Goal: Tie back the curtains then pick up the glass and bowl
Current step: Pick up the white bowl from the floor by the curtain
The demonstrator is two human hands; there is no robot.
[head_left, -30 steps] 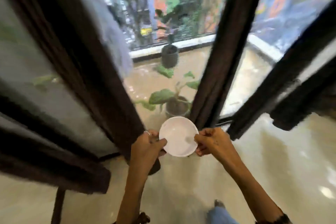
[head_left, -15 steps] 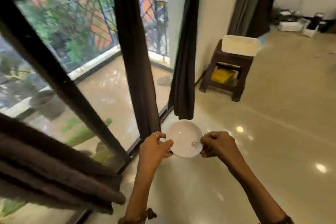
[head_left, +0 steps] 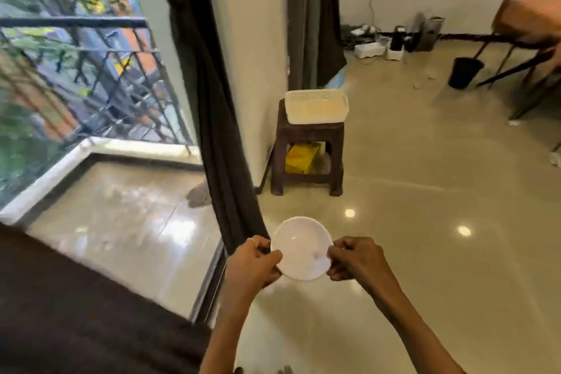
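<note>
I hold a white bowl (head_left: 300, 247) in front of me over the shiny floor, its hollow facing up. My left hand (head_left: 253, 261) pinches its left rim, thumb on top, with a ring on one finger. My right hand (head_left: 353, 258) pinches the right rim. A dark brown curtain (head_left: 212, 100) hangs gathered beside the window, just beyond the bowl. More dark curtain cloth (head_left: 76, 313) fills the lower left. No glass shows plainly in the view.
A brown stool (head_left: 306, 161) carrying a white basket (head_left: 315, 106) stands by the wall ahead, with a yellow packet under it. A black bin (head_left: 463, 73) and chair legs (head_left: 516, 70) are at the far right. The balcony railing (head_left: 91, 39) lies behind the glass.
The view has swung right, from the window and potted plants toward the room. Both hands keep the same hold on the bowl.
</note>
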